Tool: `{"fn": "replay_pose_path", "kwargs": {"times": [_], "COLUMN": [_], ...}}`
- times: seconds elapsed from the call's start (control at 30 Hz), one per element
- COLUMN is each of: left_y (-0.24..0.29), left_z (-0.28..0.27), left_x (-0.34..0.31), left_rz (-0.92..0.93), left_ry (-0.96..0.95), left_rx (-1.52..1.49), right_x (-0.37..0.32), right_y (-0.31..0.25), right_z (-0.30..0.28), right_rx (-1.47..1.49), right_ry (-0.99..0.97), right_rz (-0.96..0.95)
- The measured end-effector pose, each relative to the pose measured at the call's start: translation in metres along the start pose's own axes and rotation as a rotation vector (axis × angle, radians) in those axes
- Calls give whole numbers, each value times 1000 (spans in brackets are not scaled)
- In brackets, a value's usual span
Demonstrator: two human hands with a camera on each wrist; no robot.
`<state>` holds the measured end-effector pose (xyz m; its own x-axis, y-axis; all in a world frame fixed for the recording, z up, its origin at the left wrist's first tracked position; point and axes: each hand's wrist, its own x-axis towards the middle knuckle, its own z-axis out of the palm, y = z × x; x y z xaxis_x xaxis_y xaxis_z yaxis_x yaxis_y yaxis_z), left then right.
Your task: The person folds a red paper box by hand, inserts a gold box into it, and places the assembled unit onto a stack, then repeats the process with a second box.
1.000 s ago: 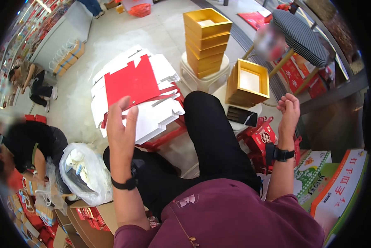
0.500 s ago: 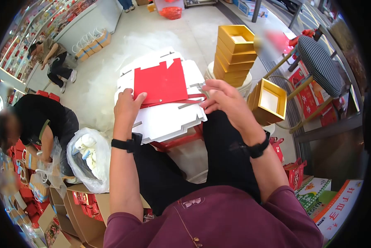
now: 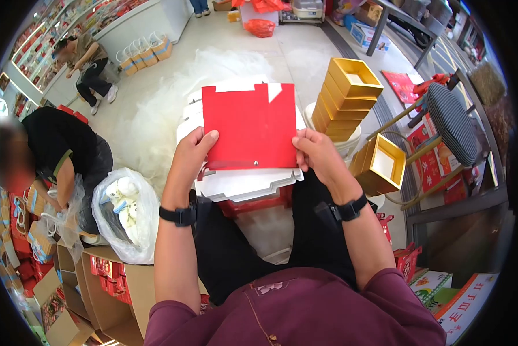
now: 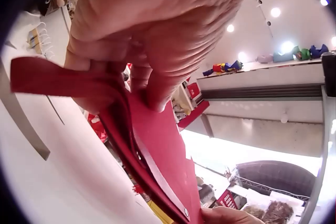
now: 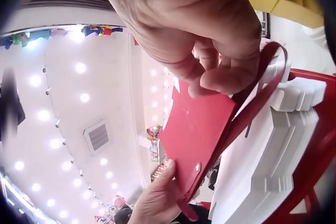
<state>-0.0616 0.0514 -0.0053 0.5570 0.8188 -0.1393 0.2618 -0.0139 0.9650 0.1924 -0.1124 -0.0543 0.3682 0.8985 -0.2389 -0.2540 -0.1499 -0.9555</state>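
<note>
A flat red folded carton with notched far edge and a small metal stud near its close edge is held up over a stack of flat white card blanks. My left hand pinches its left edge, thumb on top. On the opposite edge my right hand pinches between thumb and fingers. A red strap loops off the carton beside the right fingers in the right wrist view. In the left wrist view a strap end sticks out past the left hand.
Under the white blanks stands a red stool. Gold boxes are stacked on a white stool at the right, with more gold boxes nearer. Left are a clear plastic bag, an open cardboard box and a person bending over.
My right hand has come in from the far right to the carton's right edge, and my left hand now grips the left edge. The carton has risen off the white stack, toward me.
</note>
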Motion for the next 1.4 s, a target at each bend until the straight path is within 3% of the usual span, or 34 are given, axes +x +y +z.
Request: {"fn": "replay_pose_path", "kwargs": {"times": [0.1, 0.2, 0.23, 0.4, 0.57, 0.67, 0.77, 0.87, 0.97, 1.07, 1.2, 1.23, 1.27, 1.37, 1.4], "left_y": [5, 1, -3, -38, -37, -34, -37, -43, -49, -62, -80, -75, -80, -55, -45], "left_z": [1, 5, 7, 15, 14, 13, 13, 17, 23, 22, 3, -8, -20, -33, -36], "left_x": [-45, -93, -107, -141, -147, -147, -144, -143, -144, -154, -163, -165, -168, -164, -161], "left_rz": [166, 220, 212, 224, 262, 256, 224, 215, 90, -151, -283, -250, -233, -22, 56], "left_ry": [123, 267, 322, 291, 231, 221, 210, 208, 196, 66, -100, -105, -150, 140, 157], "left_rx": [-83, -8, 32, -94, -73, -72, -100, -19, 144, 343, 271, 138, -191, -96, 7], "right_x": [-34, -64, -75, -89, -89, -81, -81, -82, -80, -79, -79, -77, -75, -73, -72], "right_y": [-11, -16, -24, -28, -32, -37, -40, -33, -34, -42, -43, -43, -43, -46, -47], "right_z": [3, 14, 15, 41, 57, 52, 52, 49, 39, 32, 31, 30, 29, 32, 36], "right_rx": [-137, -207, -206, -236, -201, -179, -279, -269, -211, -146, -133, -132, -130, -167, -186], "right_ry": [-71, 135, 125, -102, -121, -206, -175, -113, -64, 1, -18, -13, -9, -13, -17], "right_rz": [-3, -225, -225, -238, -254, -81, 5, -75, -169, -174, -185, -181, -178, -159, -152]}}
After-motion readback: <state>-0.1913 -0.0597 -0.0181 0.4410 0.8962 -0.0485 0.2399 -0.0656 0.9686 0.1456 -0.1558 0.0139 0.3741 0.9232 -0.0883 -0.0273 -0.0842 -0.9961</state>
